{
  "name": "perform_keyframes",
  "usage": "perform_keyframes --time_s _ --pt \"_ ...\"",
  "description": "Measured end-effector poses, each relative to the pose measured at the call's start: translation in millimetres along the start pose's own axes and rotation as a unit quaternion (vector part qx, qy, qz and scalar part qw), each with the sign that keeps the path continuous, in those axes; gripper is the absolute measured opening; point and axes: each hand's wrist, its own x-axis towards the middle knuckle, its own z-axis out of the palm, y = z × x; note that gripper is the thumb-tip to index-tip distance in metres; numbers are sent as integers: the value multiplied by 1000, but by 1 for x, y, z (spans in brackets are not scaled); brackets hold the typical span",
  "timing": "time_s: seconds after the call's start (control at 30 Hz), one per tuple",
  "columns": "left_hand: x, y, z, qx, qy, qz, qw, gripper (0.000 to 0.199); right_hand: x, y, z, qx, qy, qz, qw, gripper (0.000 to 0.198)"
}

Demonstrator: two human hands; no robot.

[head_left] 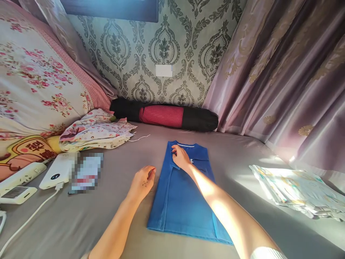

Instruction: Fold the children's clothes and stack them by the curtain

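Note:
A blue shirt (pixel 185 205) lies on the grey bed sheet, its sides turned inward and its collar at the far end. My right hand (pixel 181 157) reaches across it to the upper left, near the collar. The fingers there are bent and pinch the cloth by the folded sleeve. My left hand (pixel 143 182) hovers just outside the shirt's left edge, fingers curled together, with no cloth seen in them. Its fingertips are partly hidden behind the hand. The right forearm covers part of the shirt's right side.
Folded pale patterned cloth (pixel 302 189) lies at right. A black and red roll (pixel 161 116) rests along the wall. On the left are a white power bank (pixel 58 171) with a cable, a blurred phone (pixel 86 172), a power strip (pixel 23 176) and crumpled printed cloth (pixel 94 131).

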Motion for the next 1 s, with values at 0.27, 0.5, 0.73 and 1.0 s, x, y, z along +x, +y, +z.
perform_keyframes --time_s 0.27,0.5,0.73,1.0 --pt "0 2 1 11 -2 13 1000 30 -4 -22 -5 -120 -2 -2 993 39" --pt "0 2 1 7 -3 22 1000 31 12 -23 25 -136 -45 5 990 63" --pt "-1 -1 6 10 -14 31 999 34 13 -19 35 -129 -80 33 988 68" --pt "-2 1 6 6 -30 39 999 34 11 -19 36 -113 -71 32 990 67"
